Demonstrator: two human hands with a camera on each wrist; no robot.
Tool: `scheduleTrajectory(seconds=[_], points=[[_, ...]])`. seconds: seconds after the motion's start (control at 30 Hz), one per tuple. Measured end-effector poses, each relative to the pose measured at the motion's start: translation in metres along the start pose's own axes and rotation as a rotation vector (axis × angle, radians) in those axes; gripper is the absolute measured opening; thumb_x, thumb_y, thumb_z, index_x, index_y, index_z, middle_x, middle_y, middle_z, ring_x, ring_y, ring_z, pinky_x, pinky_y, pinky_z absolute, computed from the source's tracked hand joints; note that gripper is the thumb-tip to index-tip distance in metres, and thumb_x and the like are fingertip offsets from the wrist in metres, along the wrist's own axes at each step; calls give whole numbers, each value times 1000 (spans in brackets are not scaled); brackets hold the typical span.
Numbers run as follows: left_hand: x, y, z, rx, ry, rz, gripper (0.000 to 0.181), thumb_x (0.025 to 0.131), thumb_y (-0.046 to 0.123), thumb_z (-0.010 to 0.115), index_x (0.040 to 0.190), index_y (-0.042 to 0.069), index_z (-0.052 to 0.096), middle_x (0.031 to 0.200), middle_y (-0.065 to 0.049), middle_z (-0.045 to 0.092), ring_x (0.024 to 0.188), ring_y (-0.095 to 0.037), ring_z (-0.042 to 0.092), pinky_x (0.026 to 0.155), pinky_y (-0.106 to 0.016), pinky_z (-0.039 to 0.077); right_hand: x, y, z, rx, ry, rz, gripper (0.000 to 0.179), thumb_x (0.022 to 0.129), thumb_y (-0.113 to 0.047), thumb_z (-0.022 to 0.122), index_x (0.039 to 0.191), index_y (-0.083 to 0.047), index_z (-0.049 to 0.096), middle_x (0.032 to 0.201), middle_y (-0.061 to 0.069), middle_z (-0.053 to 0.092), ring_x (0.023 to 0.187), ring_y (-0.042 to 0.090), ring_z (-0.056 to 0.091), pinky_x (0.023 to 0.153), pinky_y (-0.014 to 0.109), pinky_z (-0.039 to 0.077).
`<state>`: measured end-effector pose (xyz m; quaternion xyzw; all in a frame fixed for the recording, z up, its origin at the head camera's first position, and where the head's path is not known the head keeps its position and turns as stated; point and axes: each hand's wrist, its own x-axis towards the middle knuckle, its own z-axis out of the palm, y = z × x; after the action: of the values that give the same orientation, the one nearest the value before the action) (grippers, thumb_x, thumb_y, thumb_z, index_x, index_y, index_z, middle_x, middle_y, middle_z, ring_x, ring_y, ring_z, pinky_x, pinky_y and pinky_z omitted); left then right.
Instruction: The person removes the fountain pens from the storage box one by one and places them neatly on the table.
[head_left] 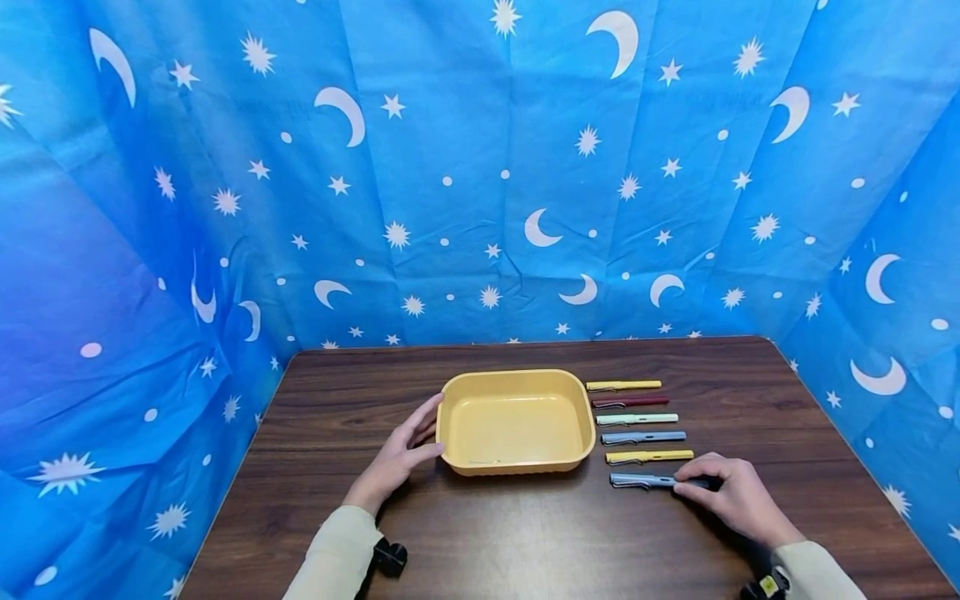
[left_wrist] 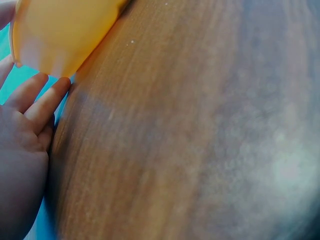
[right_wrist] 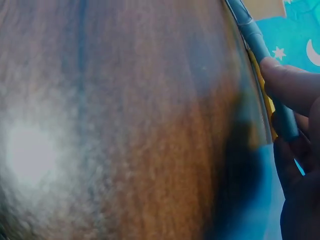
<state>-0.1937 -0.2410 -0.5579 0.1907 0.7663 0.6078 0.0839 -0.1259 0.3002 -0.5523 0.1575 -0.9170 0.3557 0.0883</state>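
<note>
A yellow rectangular tray (head_left: 517,468) sits mid-table, its inside facing up. My left hand (head_left: 405,458) rests at the tray's left end, thumb and fingers spread. In the left wrist view its fairly straight fingers (left_wrist: 47,102) reach the tray's outer wall (left_wrist: 65,35). Thumb and fingers of my right hand (head_left: 731,492) pinch the right end of a light blue pen (head_left: 643,481) with a clip, the nearest in a column of pens. Seen from the right wrist, the pen (right_wrist: 257,45) runs between thumb and fingers.
Beyond the held pen lie a yellow pen (head_left: 648,457), a grey-blue pen (head_left: 645,437), a pale green pen (head_left: 637,419), a dark red pen (head_left: 630,402) and another yellow pen (head_left: 624,386), roughly parallel. Blue star-and-moon cloth (head_left: 480,167) surrounds the brown wooden table (head_left: 510,542).
</note>
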Motion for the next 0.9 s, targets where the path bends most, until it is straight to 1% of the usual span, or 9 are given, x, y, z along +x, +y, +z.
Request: scheduleTrajectory(seconds=[0.17, 0.3, 0.47, 0.77, 0.9], points=[[0, 0, 1, -8, 3, -8, 77, 103, 15, 68, 168, 24, 29, 170, -11, 35, 152, -36, 39, 121, -61, 30, 0, 1, 3, -40, 38, -99, 28, 79, -10, 92, 89, -33, 81, 90, -21, 72, 85, -1, 67, 74, 20, 55], [1, 1, 1, -12, 3, -7, 77, 103, 14, 68, 168, 24, 29, 170, -11, 35, 152, -37, 39, 121, -62, 30, 0, 2, 6, -56, 68, -140, 31, 77, -7, 93, 89, -33, 81, 90, -21, 72, 85, 0, 67, 75, 14, 52], [1, 0, 0, 2, 2, 2, 76, 104, 13, 66, 168, 23, 28, 170, -12, 34, 152, -38, 39, 120, -63, 30, 1, 2, 7, -81, 90, -153, 32, 75, -4, 93, 88, -31, 82, 90, -21, 72, 86, 0, 67, 75, 11, 50], [0, 0, 1, -9, 2, -13, 76, 104, 12, 66, 168, 25, 28, 169, -10, 35, 152, -35, 39, 121, -61, 29, 4, 1, 7, -117, 118, -170, 33, 74, -2, 94, 89, -29, 82, 89, -20, 73, 86, 3, 67, 77, 10, 48], [0, 0, 1, -9, 2, -15, 76, 104, 13, 66, 168, 26, 29, 169, -9, 35, 152, -35, 39, 121, -61, 29, 4, 2, 7, -128, 122, -168, 34, 73, -1, 93, 89, -29, 82, 90, -20, 73, 87, 3, 66, 76, 14, 52]])
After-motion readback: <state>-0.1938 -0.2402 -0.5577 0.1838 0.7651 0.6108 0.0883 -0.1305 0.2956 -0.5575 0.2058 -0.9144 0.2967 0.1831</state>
